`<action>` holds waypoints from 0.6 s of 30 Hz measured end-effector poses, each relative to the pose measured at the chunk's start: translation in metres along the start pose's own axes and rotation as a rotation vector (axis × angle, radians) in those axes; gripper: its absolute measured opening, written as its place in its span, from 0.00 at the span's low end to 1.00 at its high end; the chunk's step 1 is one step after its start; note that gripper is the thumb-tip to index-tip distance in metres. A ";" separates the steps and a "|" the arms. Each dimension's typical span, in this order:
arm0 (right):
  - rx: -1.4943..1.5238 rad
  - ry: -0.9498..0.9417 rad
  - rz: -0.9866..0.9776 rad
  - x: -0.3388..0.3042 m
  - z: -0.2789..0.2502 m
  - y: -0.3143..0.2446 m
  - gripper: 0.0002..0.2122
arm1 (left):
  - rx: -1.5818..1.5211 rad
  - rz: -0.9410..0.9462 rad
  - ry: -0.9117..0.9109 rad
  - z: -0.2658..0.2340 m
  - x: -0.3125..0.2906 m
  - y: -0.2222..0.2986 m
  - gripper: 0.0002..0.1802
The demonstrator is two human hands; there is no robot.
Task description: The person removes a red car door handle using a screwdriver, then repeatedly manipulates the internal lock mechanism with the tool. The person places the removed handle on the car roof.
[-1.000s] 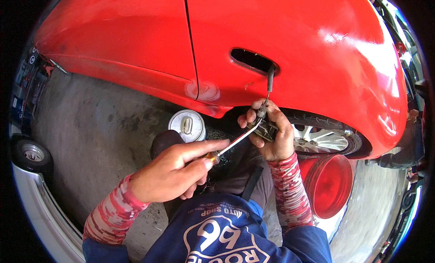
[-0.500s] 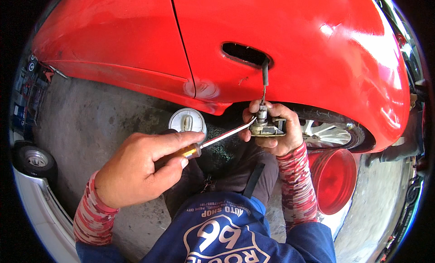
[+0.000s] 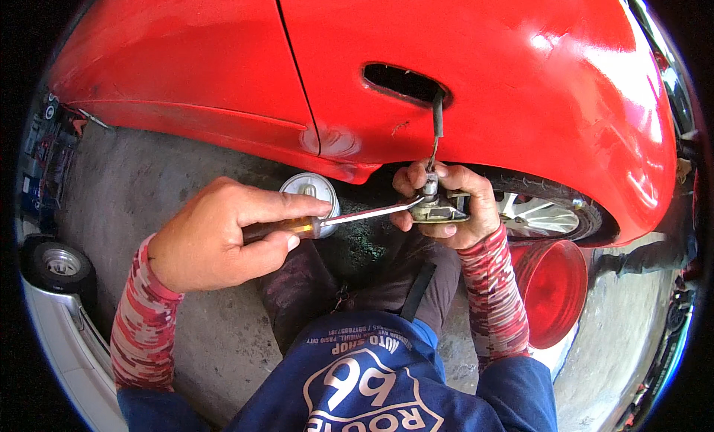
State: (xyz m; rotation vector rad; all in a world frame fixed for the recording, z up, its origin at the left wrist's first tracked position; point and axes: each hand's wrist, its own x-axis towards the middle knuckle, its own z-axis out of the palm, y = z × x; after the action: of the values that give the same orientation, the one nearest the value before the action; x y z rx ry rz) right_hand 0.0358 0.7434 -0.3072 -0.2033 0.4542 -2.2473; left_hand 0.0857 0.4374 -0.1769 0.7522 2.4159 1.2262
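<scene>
My left hand [image 3: 223,231] is closed around the amber handle of a screwdriver [image 3: 364,214], its forefinger stretched along the handle. The shaft runs to the right, and its bent tip meets the base of the socket [image 3: 430,185] on a small lamp unit [image 3: 445,213]. My right hand [image 3: 480,209] grips this lamp unit from the right, fingers around its back and thumb below. From the socket a sleeved wire [image 3: 437,120] leads up into an oblong opening [image 3: 401,82] in the red car panel [image 3: 491,53]. The lamp's far side is hidden.
Below the panel's right part is a wheel [image 3: 539,215], with a red bucket [image 3: 558,283] in front of it. A white round container [image 3: 309,185] stands on the concrete floor [image 3: 163,179] beyond my left hand. Another vehicle [image 3: 67,335] is at the far left.
My left hand has shifted up and slightly left, so the screwdriver lies flatter. Its tip stays at the socket, a little lower. My right hand still holds the lamp unit in nearly the same place.
</scene>
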 end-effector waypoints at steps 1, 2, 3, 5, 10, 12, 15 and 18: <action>-0.020 0.009 -0.003 0.000 0.000 0.000 0.16 | -0.011 -0.001 0.015 0.003 -0.001 -0.002 0.21; -0.039 0.017 -0.004 0.000 -0.001 -0.001 0.16 | -0.012 -0.019 0.021 0.005 -0.002 -0.004 0.21; -0.028 0.018 0.003 0.000 -0.001 -0.001 0.16 | -0.002 0.003 0.042 0.007 -0.004 -0.004 0.21; -0.008 0.020 0.019 -0.001 0.000 -0.002 0.15 | 0.036 0.014 0.066 0.013 -0.006 -0.003 0.21; -0.029 0.102 0.006 -0.002 0.000 -0.005 0.16 | -0.053 -0.087 0.117 0.042 -0.011 0.005 0.22; -0.063 0.138 0.003 -0.002 0.001 -0.007 0.15 | -0.094 -0.104 0.111 0.051 -0.012 0.003 0.23; -0.103 0.178 0.010 -0.004 0.000 -0.010 0.15 | -0.160 -0.111 0.120 0.062 -0.012 -0.002 0.23; -0.082 0.182 0.005 -0.004 -0.001 -0.011 0.15 | -0.183 -0.098 0.131 0.067 -0.013 -0.005 0.24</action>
State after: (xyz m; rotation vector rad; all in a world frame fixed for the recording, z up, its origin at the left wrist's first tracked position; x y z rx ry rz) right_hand 0.0309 0.7536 -0.3039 -0.0391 0.6431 -2.2538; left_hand 0.1284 0.4704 -0.2193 0.5095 2.3684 1.4725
